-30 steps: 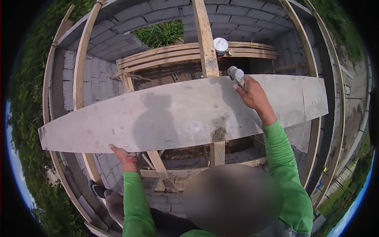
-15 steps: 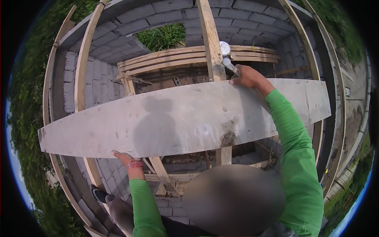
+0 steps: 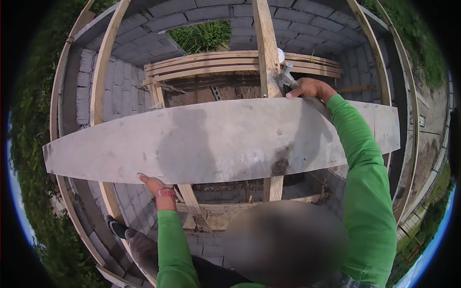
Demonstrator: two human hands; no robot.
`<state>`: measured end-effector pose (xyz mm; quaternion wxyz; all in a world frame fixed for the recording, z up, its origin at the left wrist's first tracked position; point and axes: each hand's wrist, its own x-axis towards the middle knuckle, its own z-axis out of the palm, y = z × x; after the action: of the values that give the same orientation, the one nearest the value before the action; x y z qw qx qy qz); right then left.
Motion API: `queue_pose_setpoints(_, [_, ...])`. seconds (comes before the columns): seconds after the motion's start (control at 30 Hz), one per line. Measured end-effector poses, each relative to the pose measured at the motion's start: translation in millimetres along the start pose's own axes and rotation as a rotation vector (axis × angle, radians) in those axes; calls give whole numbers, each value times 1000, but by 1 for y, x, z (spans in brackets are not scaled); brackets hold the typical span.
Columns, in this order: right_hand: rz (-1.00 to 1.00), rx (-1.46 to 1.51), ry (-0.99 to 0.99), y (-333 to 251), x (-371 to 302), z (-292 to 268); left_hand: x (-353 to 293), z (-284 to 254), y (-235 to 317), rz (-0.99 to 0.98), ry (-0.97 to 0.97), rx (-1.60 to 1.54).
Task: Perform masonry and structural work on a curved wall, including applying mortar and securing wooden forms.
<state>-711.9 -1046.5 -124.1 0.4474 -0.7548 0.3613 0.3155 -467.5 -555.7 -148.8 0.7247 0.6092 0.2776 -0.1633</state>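
Observation:
A long, pale, stained board (image 3: 230, 139) lies across several timber beams, with shadows falling on its face. At its near edge, left of the middle, my left hand (image 3: 156, 186) grips the rim; part of the hand is hidden beneath the board. My right hand (image 3: 311, 90) is over the far edge, closed round a hammer (image 3: 286, 74). The hammer's metal head points away from me beside the central beam (image 3: 265, 43), and most of its handle is hidden by my hand.
Grey block walls (image 3: 163, 17) surround the frame, with a gap showing greenery. Below are stacked planks (image 3: 206, 69) and bare soil. A side beam (image 3: 103, 62) runs at the left, near my shoe (image 3: 116, 226). A round white container (image 3: 281, 55) is partly behind the central beam.
The board has turned slightly: its left end has shifted away from me and its right end toward me. The hammer has moved with my right hand, its head now tilted more upright.

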Motion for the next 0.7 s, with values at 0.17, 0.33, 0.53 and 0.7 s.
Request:
queue_pose_setpoints(0.17, [-22, -111, 233, -22, -32, -4, 13, -1, -2, 42, -46, -21])
queue_pose_setpoints(0.33, [0, 52, 97, -61, -42, -9, -16, -15, 39, -109, -33, -114])
queue_pose_setpoints(0.53, [18, 135, 290, -22, -60, 11, -1, 1, -15, -164, 204, -3])
queue_pose_setpoints(0.7, [32, 150, 256, 9, -25, 2, -1, 1, -11, -211, 134, -70])
